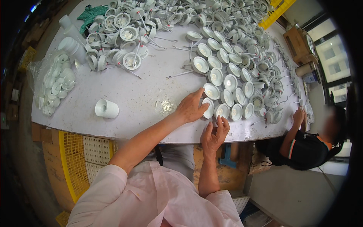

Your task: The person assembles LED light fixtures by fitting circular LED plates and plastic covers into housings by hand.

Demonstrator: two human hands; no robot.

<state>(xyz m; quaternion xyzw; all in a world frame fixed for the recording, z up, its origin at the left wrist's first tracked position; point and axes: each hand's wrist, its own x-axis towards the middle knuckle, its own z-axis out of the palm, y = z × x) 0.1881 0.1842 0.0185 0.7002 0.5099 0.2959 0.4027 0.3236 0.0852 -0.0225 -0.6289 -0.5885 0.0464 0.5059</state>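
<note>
Rows of white round downlights (230, 83) with yellowish centres lie face up on the table, right of the middle. My left hand (190, 107) is at the near left end of these rows, thumb and forefinger apart. Its fingertips touch the rims of a front downlight (207, 108) and the downlight (211, 91) behind it. At the table's front edge, my right hand (215, 136) has its fingers raised and spread. Those fingertips meet the near rim of another front downlight (222, 111). Neither hand lifts anything.
Heaped lamp housings with wires (130, 34) cover the table's far side. To the left are a stack of white cups (107, 109), a clear bag of white rings (56, 85) and a green cloth (90, 17). Another person (310, 145) works at the right end. Yellow crates (72, 159) stand below.
</note>
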